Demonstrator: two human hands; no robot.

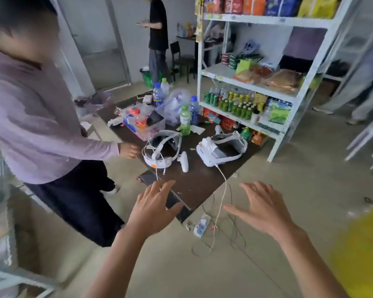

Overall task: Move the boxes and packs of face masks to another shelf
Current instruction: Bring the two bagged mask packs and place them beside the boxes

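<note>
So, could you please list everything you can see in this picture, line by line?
table: one, dark brown, centre.
headsets: two, white, on the table.
controller: one, white, between the headsets.
green bottle: one, on the table.
blue bottles: two, on the table.
clear tub: one, holding clutter, on the table.
shelf unit: one, white, stocked with snacks and drinks.
power strip: one, white, on the floor.
other people: two, one near left, one behind.
left hand: open, empty.
right hand: open, empty.
</note>
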